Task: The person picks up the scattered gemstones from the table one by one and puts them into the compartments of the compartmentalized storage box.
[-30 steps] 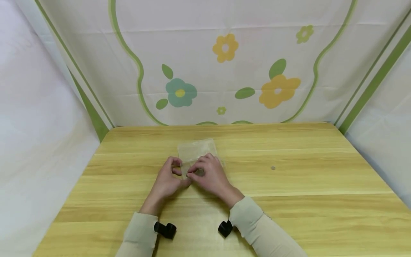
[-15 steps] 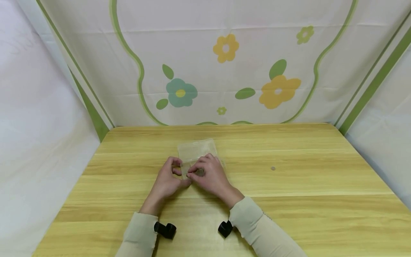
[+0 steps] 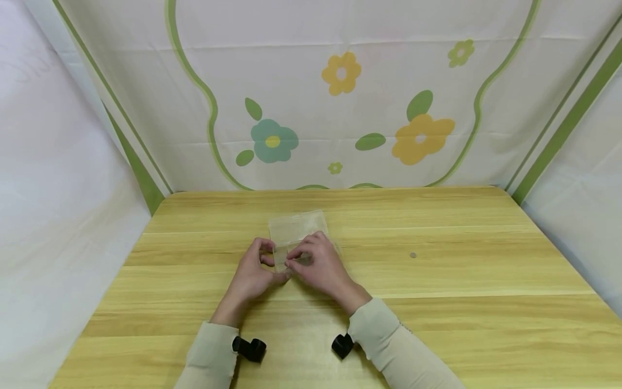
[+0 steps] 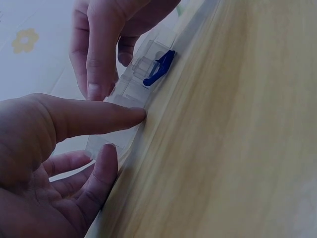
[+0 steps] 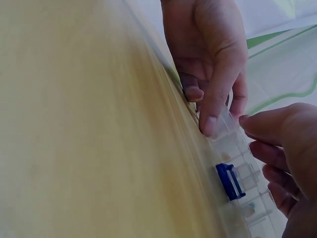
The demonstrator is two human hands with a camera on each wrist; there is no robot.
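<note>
A clear plastic compartment box (image 3: 281, 260) lies on the table with its lid (image 3: 296, 227) folded back behind it. A blue latch (image 4: 159, 69) shows on its front in both wrist views. My left hand (image 3: 255, 273) grips the box's left end, thumb along the front edge and fingers round the side. My right hand (image 3: 318, 265) is over the box, thumb and forefinger tips brought together above a left compartment. I cannot tell whether something small is between them. In the right wrist view, a small greenish thing (image 5: 249, 209) is inside a compartment.
A small round grey disc (image 3: 413, 255) lies on the wooden table (image 3: 461, 324), to the right of the box. Behind the table hangs a flowered cloth (image 3: 311, 108), with pale cloth sides at left and right. Black wrist cameras (image 3: 250, 349) sit on both cuffs.
The right hand has shifted very slightly right and up, its fingertips lifting a little from the front of the compartment. The left hand and the box stay put.
</note>
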